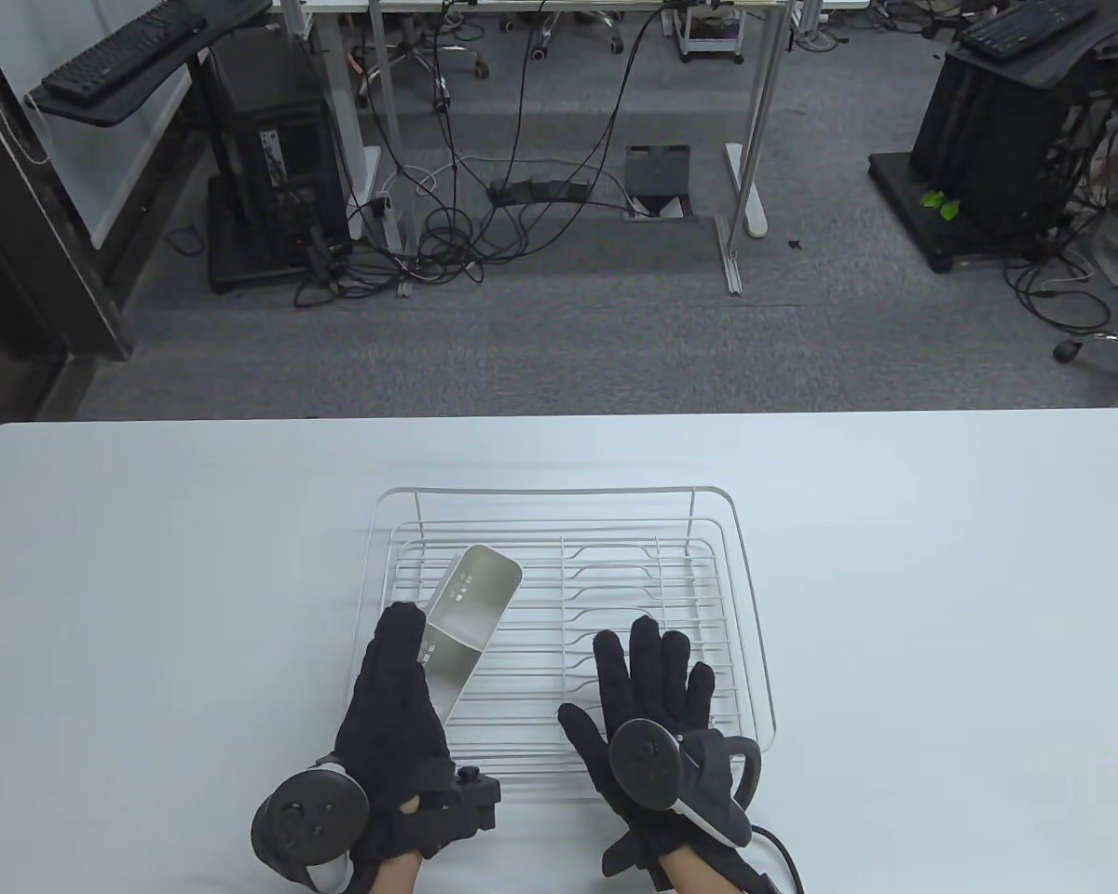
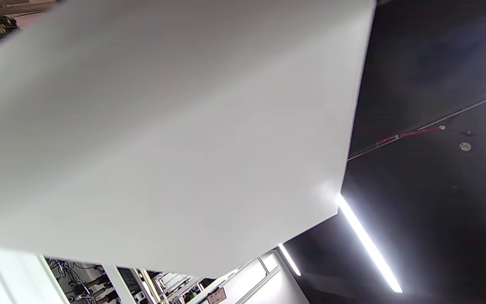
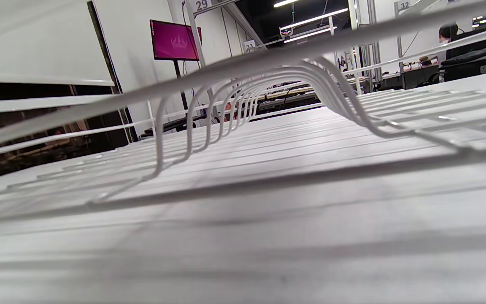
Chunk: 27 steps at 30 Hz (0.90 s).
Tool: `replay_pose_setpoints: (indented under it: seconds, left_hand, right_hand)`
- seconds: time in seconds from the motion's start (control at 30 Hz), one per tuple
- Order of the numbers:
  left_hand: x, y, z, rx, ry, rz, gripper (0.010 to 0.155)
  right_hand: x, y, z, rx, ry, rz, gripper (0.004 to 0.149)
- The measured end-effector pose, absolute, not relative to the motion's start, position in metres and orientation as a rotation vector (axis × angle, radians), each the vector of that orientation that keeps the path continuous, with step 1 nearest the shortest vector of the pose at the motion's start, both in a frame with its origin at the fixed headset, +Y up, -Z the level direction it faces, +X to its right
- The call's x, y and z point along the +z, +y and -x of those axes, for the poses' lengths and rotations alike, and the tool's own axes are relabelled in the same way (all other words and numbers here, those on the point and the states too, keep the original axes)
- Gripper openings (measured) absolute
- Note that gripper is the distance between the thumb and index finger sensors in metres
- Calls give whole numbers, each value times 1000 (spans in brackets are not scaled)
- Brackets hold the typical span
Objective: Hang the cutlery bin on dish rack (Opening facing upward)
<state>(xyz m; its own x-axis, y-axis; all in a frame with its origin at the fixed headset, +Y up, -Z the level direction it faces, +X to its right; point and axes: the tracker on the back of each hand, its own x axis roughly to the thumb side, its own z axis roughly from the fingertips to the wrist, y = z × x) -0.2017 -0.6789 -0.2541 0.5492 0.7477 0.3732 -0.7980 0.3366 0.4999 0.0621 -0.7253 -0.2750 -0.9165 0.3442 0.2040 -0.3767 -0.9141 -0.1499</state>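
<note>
A pale beige cutlery bin lies tilted in the left part of the white wire dish rack, its rounded end pointing away from me. My left hand lies with straight fingers against the bin's near left edge; the thumb is hidden, so I cannot tell if it grips. My right hand is spread flat and empty over the rack's near right part, apart from the bin. The right wrist view shows only the rack's wires close up. The left wrist view shows no fingers and no bin.
The rack stands at the middle of the white table, near its front edge. The table's white surface fills the left wrist view. Beyond the far edge are the carpet floor, cables and desk legs.
</note>
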Motion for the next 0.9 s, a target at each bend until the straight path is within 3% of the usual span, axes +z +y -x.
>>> replay_pose_setpoints:
  seconds: [0.13, 0.27, 0.57, 0.9]
  left_hand:
    - [-255, -678, 200, 1001, -96, -685, 50]
    - [-254, -679, 198, 993, -108, -679, 50]
    - [-254, -678, 194, 975, -121, -672, 50]
    - [-252, -678, 184, 958, -163, -696, 50]
  right_hand:
    - [-275, -713, -70, 2593, -222, -208, 72]
    - [-270, -694, -76, 2469, -304, -205, 74]
    - [-269, -632, -66, 2180, -328, -288, 75]
    - [-268, -637, -32, 2177, -205, -329, 77]
